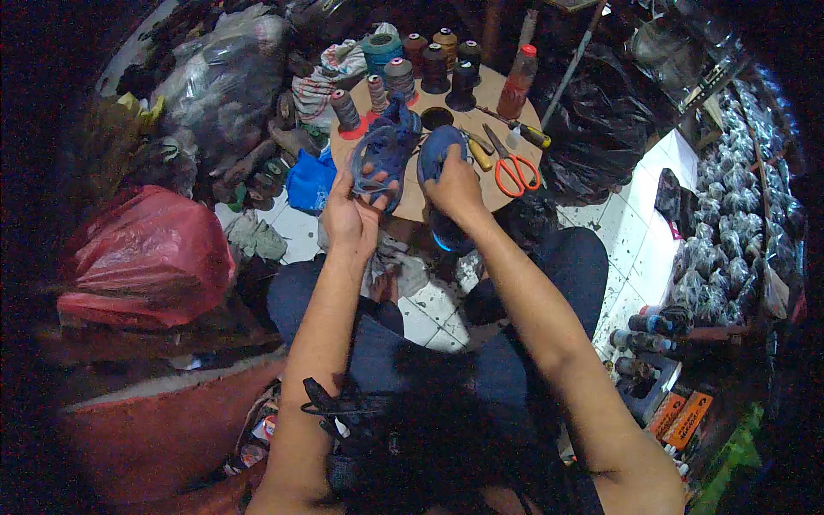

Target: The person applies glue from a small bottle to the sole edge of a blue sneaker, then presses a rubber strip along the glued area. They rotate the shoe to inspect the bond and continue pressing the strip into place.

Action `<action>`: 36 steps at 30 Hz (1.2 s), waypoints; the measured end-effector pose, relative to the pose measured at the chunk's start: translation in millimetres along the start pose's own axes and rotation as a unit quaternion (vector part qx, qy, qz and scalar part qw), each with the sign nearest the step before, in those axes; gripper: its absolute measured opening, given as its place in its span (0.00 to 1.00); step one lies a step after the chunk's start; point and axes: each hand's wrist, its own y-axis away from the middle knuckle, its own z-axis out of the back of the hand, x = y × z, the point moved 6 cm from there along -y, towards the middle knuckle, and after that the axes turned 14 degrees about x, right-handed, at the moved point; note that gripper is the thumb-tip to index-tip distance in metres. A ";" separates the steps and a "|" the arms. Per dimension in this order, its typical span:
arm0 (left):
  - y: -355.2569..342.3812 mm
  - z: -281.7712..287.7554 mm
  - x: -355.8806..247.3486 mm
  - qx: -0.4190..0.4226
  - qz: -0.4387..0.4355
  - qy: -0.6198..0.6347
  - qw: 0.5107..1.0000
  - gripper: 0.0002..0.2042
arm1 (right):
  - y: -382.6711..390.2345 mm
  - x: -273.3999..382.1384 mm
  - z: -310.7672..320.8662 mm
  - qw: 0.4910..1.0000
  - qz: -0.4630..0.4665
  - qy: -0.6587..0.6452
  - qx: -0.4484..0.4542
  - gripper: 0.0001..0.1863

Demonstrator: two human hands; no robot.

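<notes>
My left hand [350, 215] holds a blue shoe [390, 148] by its near end, the fingers curled through its looped, strap-like upper. My right hand [455, 187] grips a second dark blue shoe [441, 140] that is smoother, with a bright blue edge showing low down. Both shoes are held side by side over the near part of a round wooden table [412, 206]. Close to my right hand lie scissors [513, 172] with orange handles and a yellow-handled tool [479, 154]. The palm side of my right hand is hidden.
Several thread spools [435, 69] stand at the table's far side, beside a red-capped bottle [518, 81] and a yellow-and-black screwdriver [532, 135]. A red plastic bag [150, 257] sits at left, a black bag [592, 129] at right. Many clear-wrapped bundles [730, 206] are stacked far right.
</notes>
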 end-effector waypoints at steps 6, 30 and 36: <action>-3.2 -3.5 6.6 0.052 0.010 0.015 0.998 0.22 | 17.5 8.9 27.1 0.996 0.007 0.067 0.062 0.28; 20.8 -63.7 -0.6 0.286 -0.004 0.064 0.956 0.26 | 107.7 82.1 135.0 0.897 0.398 -0.112 -0.157 0.09; 23.8 -62.9 -1.5 0.293 0.001 0.067 0.954 0.25 | 111.4 85.0 135.4 0.903 0.387 -0.110 -0.152 0.07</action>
